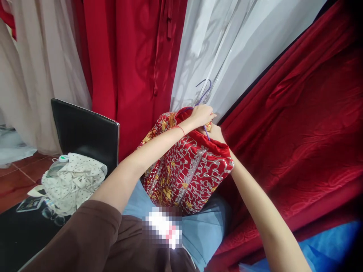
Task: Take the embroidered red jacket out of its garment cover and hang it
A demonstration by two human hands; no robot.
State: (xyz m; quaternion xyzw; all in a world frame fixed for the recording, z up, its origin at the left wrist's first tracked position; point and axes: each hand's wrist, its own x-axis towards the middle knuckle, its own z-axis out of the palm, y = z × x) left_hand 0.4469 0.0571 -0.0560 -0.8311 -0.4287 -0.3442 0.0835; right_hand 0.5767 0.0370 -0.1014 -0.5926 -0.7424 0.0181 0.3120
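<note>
A red garment [195,166] with silver and gold embroidery hangs over my lap, its plain red inner edge turned up at the top. From its opening sticks up the hook of a thin purple clothes hanger [209,88]. Closed at the neck of that hanger is my left hand [202,115], which has a thin red string on its wrist. Just beyond the top edge, my right hand [217,134] grips the garment, its fingers partly hidden by cloth and the other hand. A bit of gold trim shows between the two hands.
Left of me a black chair [85,132] carries a dotted white cloth bag [82,177], a bottle [58,166] and sunglasses [53,217]. Red drapes [133,56], white fabric [204,37] and a large red patterned cloth [306,124] hang close around. Blue fabric [331,245] lies lower right.
</note>
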